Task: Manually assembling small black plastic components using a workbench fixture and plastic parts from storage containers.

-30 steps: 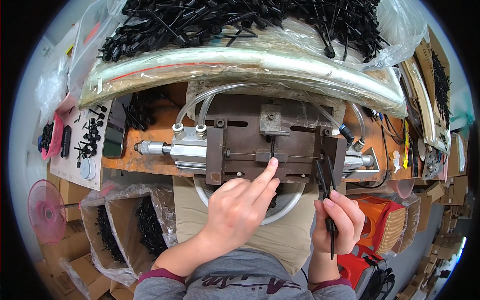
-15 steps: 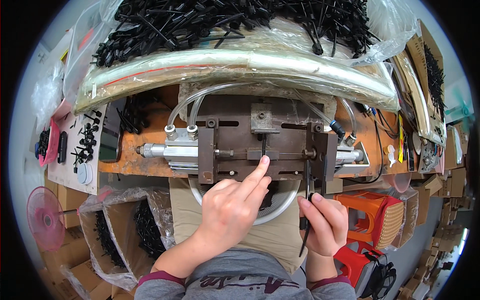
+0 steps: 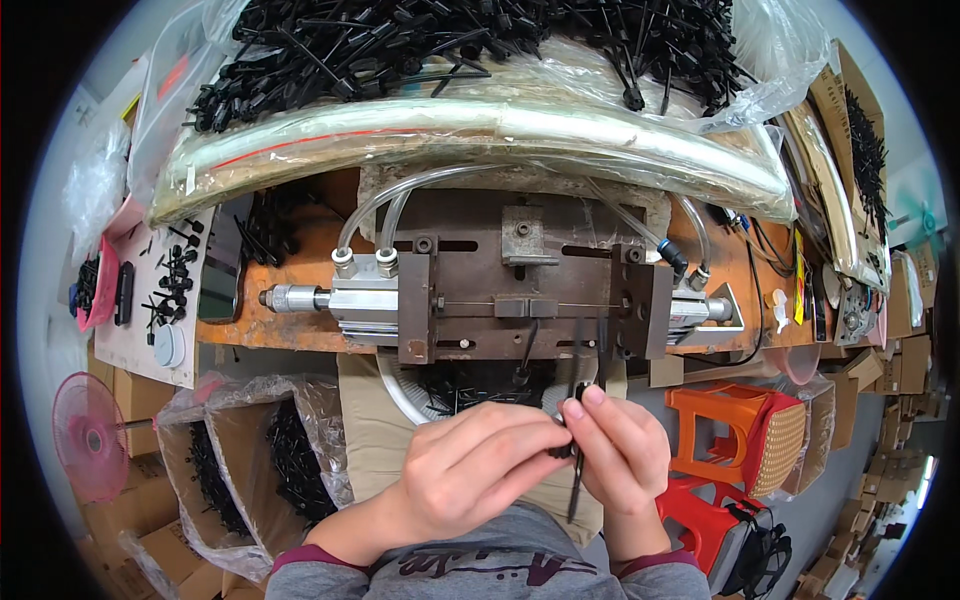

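Observation:
My right hand (image 3: 622, 448) pinches black plastic parts with long thin stems (image 3: 577, 400), held upright in front of the brown metal fixture (image 3: 460, 270). Its fingers are closed round them. My left hand (image 3: 465, 465) meets it there, fingertips closed on the black knob-like end of a part; its fingers partly hide what it grips. Ahead of both hands, the small clamp block (image 3: 525, 307) sits in the middle of the fixture. Just below that block, another black stemmed part (image 3: 527, 355) appears blurred, above a white-rimmed basket (image 3: 402, 398) holding several black parts.
Silver air cylinders (image 3: 365, 310) with clear hoses flank the fixture on the orange bench (image 3: 270, 335). Behind it, a plastic-covered tray edge (image 3: 480, 135) bears a heap of black parts (image 3: 400, 50). Bagged cartons (image 3: 250, 470) stand left, orange and red stools (image 3: 700, 430) right.
My left hand has drawn back from the clamp block to the parts in my right hand, which moved slightly left. The part at the block is now below it. The left cylinder's end has shifted outward.

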Demonstrator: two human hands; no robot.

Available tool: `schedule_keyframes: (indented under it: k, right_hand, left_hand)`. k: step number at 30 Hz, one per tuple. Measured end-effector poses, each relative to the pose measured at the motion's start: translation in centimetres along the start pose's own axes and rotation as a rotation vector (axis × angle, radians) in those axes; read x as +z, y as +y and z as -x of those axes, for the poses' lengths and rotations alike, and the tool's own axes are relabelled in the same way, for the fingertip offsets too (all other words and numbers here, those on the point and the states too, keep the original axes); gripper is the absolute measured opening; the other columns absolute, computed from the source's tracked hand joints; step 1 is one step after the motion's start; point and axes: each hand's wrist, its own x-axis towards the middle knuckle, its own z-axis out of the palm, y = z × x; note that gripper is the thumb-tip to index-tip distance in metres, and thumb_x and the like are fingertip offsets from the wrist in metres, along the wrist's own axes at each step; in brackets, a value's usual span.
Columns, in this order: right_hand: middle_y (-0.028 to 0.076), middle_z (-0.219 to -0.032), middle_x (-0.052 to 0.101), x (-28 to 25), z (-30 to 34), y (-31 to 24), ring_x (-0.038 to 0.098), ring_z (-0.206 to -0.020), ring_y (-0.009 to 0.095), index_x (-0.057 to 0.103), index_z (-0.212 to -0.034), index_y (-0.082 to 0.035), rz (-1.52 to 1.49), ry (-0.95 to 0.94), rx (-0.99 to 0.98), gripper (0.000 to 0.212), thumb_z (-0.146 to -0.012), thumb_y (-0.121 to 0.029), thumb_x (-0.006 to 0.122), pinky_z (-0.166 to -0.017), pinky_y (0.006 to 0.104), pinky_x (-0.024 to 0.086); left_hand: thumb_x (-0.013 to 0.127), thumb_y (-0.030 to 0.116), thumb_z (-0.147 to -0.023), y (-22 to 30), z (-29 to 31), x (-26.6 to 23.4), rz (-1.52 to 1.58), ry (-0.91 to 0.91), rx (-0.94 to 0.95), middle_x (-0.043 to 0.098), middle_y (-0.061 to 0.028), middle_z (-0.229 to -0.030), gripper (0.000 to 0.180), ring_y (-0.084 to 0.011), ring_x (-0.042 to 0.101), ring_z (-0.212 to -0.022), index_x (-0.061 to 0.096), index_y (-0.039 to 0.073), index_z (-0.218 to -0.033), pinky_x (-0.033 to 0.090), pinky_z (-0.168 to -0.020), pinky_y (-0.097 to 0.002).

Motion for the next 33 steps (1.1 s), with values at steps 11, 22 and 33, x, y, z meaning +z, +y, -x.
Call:
schedule_keyframes:
  k: [11,22,33]
  right_hand:
    - [0.015,-0.092,0.068,-2.0,0.5,-0.5,0.064,-0.072,0.018,0.07,-0.095,0.006,-0.487,0.147,0.667,0.021,-0.075,0.002,0.078,-0.061,0.0254,0.05]
    - [0.01,-0.076,0.064,-2.4,-0.6,0.2,0.052,-0.053,0.008,0.066,-0.078,0.007,-0.987,-0.043,1.087,0.008,-0.08,0.002,0.073,-0.045,0.0198,0.037]
    - [0.002,-0.071,0.061,-1.6,-0.3,0.2,0.05,-0.056,0.002,0.063,-0.073,0.001,-0.968,-0.064,1.181,0.016,-0.08,0.0,0.077,-0.045,0.0169,0.033]
  left_hand:
    - [0.078,0.007,-0.069,-3.0,-0.1,1.3,-0.545,-0.072,0.055,0.067,-0.0117,-0.119,0.028,-0.0224,0.066,-0.081,0.071,0.001,-0.095,0.053,-0.069,-0.0308]
    - [0.078,0.008,-0.07,-2.8,-0.9,1.0,-0.581,-0.148,0.004,0.068,-0.0111,-0.119,0.024,-0.0179,0.064,-0.064,0.071,0.002,-0.093,0.05,-0.06,-0.0274]
    - [0.081,0.012,-0.069,-2.1,-1.1,0.2,-0.36,-0.144,0.019,0.071,-0.0104,-0.11,0.027,-0.0168,0.067,-0.066,0.072,0.004,-0.093,0.05,-0.057,-0.025]
